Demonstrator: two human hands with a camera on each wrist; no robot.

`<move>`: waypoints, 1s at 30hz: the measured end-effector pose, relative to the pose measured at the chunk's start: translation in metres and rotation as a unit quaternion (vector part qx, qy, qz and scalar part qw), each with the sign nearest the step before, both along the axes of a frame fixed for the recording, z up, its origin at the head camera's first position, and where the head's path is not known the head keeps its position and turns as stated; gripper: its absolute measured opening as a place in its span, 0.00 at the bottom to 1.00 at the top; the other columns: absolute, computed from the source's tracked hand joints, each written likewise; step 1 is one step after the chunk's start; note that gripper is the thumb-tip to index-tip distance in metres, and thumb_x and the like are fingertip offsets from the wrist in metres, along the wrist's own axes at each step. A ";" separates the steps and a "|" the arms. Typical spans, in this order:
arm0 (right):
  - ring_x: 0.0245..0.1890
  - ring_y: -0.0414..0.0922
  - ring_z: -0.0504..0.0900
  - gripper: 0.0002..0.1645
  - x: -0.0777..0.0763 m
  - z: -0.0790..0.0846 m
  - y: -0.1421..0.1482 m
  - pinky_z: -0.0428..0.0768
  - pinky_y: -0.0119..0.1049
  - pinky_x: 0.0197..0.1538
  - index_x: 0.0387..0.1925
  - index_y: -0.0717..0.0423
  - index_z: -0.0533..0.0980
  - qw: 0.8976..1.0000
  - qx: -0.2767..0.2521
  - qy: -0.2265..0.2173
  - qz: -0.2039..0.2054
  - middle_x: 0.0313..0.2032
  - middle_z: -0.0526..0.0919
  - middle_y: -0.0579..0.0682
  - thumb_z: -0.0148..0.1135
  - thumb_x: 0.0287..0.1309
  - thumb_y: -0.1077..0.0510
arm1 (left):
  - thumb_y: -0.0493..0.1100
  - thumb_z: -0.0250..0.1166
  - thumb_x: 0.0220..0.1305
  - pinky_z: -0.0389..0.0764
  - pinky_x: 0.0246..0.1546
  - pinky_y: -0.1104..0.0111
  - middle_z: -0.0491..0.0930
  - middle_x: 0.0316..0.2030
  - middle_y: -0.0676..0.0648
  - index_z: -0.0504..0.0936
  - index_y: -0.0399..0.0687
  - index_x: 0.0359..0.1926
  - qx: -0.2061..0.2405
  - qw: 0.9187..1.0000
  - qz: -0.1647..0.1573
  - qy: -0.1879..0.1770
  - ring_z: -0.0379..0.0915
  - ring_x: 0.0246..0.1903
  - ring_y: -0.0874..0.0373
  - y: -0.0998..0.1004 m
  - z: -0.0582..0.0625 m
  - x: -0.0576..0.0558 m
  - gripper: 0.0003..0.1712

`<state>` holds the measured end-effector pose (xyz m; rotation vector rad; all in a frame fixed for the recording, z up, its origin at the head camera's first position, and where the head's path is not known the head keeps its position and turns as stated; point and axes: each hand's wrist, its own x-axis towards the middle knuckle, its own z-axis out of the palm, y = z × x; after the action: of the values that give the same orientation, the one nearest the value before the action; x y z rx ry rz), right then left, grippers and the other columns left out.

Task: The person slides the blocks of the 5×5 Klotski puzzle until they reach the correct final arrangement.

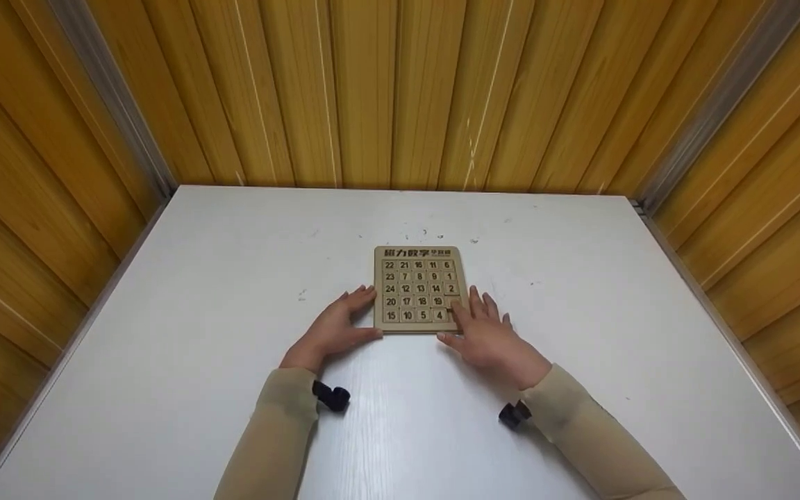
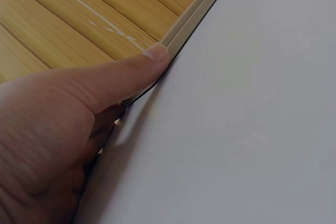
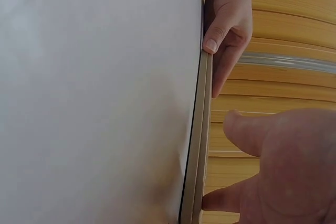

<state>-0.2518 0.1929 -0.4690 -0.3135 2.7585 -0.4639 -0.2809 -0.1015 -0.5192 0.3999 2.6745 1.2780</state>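
Note:
A wooden sliding number puzzle (image 1: 414, 325) lies flat at the middle of the table, its numbered tiles in a square grid under a line of printed characters. My left hand (image 1: 336, 326) holds the puzzle at its near left corner, fingers along the left side and thumb on the near edge. In the left wrist view the thumb (image 2: 134, 74) presses the frame's edge. Over the lower right of the grid, my right hand (image 1: 490, 339) touches a tile in the rightmost column with its index finger, which partly hides that tile. Its other fingers are spread beside the frame.
The white table (image 1: 400, 430) has small dark marks beyond the puzzle. Yellow wood-look panels (image 1: 365, 90) stand behind it and along both sides, with metal posts (image 1: 112, 90) at the corners. A small black camera (image 1: 332, 396) is strapped at the left wrist.

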 end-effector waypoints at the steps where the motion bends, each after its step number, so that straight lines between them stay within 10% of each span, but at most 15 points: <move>1: 0.82 0.65 0.29 0.50 0.000 0.000 0.000 0.38 0.75 0.78 0.83 0.50 0.46 1.000 -0.001 -0.002 -0.001 0.82 0.30 0.63 0.49 0.73 0.31 | 0.51 0.78 0.57 0.47 0.83 0.47 0.58 0.80 0.49 0.65 0.55 0.77 0.000 1.000 0.000 0.000 0.45 0.82 0.41 0.000 0.000 0.000 0.50; 30: 0.83 0.60 0.34 0.50 0.032 0.002 -0.027 0.42 0.72 0.79 0.83 0.47 0.46 0.996 0.033 -0.005 0.086 0.84 0.37 0.53 0.49 0.73 0.31 | 0.51 0.78 0.56 0.48 0.83 0.48 0.58 0.80 0.50 0.66 0.56 0.77 -0.013 1.000 0.011 -0.008 0.45 0.82 0.43 0.003 0.002 0.001 0.50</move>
<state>-0.2202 0.1659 -0.4670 -0.5241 2.7013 -0.3279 -0.2801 -0.0983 -0.5173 0.3556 2.6871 1.2444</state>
